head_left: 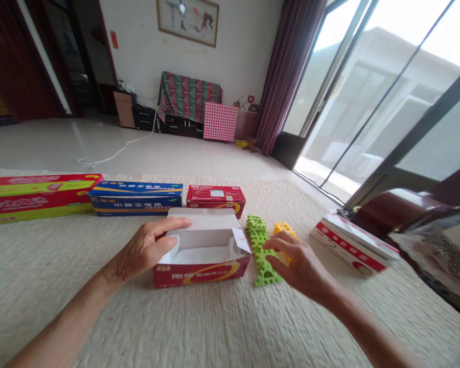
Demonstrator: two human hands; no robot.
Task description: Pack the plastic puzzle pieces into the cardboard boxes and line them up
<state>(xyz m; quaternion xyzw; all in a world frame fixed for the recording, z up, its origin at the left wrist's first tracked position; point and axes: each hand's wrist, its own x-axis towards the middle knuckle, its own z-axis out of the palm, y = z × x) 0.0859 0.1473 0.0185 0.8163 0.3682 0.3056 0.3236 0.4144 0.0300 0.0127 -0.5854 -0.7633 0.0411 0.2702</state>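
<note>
A red cardboard box [203, 276] stands on the quilted cover with its lid up and its white inside showing. My left hand [149, 245] grips its left end, thumb over the wall and fingers along the raised lid. To the box's right lies a row of green plastic lattice blocks [257, 245]. My right hand [297, 260] hovers at these blocks, thumb and fingers apart, with nothing seen between them. Partly hidden behind that hand are yellow lattice blocks [285, 228]; whether the fingers touch them I cannot tell.
Behind the open box stand a closed red box [215, 195], a blue box [136, 198] and a long red and green box [38, 198]. A white and red box [354, 245] lies at the right. Beyond are a tiled floor, a low cabinet and a glass door [387, 102].
</note>
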